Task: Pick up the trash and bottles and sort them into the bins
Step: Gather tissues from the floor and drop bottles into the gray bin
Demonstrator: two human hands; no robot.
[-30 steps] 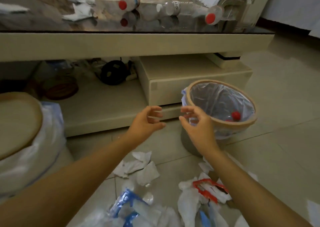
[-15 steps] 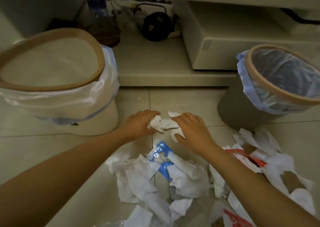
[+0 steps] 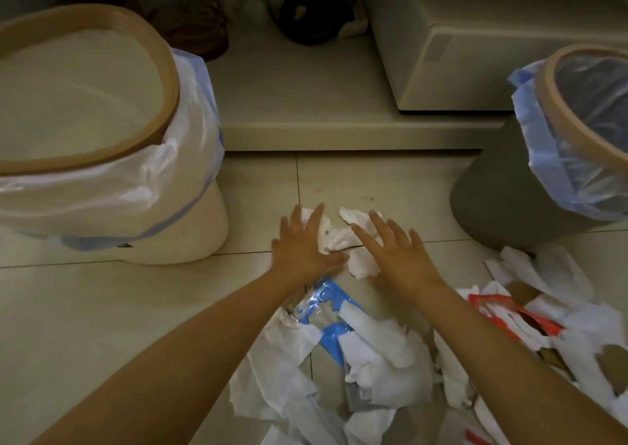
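Crumpled white tissue scraps (image 3: 339,237) lie on the floor tiles between my hands. My left hand (image 3: 304,244) rests flat on their left side with fingers spread. My right hand (image 3: 394,251) lies spread on their right side, its thumb touching a scrap (image 3: 363,266). Neither hand holds anything. A white bin (image 3: 163,71) with a tan rim and white liner stands at the left. A grey bin (image 3: 492,200) with a clear bluish liner stands at the right. More torn paper and a blue-and-clear plastic wrapper (image 3: 326,312) are heaped below my wrists.
A red wrapper (image 3: 503,308) and cardboard bits lie among paper at the lower right. Behind the bins runs a low cream shelf step (image 3: 339,132) with a cream box (image 3: 452,54) and a black round object (image 3: 316,6) on it.
The view tilted down from the countertop with bottles to the floor. Both hands dropped from beside the grey bin onto the tissue scraps, and their fingers have spread flat.
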